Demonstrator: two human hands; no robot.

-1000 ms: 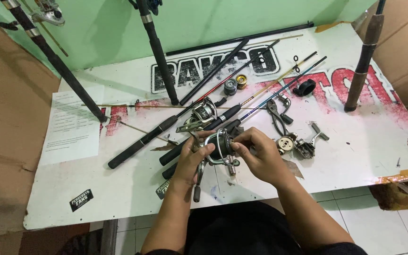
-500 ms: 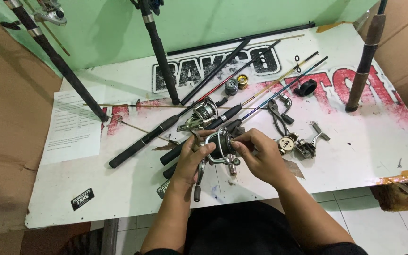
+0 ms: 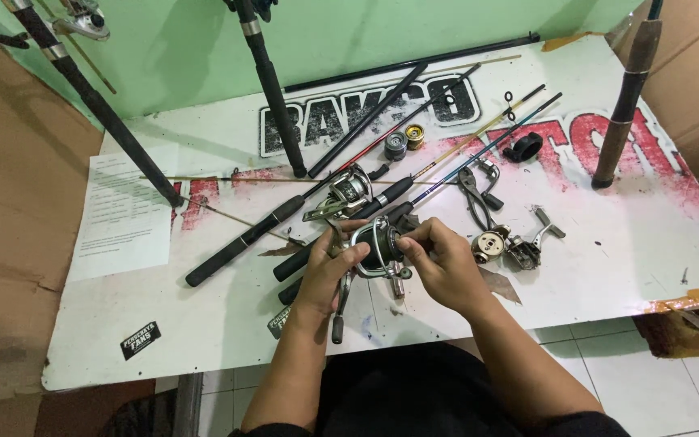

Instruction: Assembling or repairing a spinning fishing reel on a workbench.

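Left hand (image 3: 329,271) clamps the reel (image 3: 375,247) steady; right hand (image 3: 438,260) pinches its spool end, apparently mid-fitting. Next likely needs a careful twist.

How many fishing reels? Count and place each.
4: a reel held between left hand and right hand; a second reel on the table behind it; a dismantled reel right; a rod-mounted reel top left. More may be hidden.

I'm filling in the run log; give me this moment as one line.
left hand: grips spinning reel | right hand: fingers at its spool | pliers, reel parts: right, untouched
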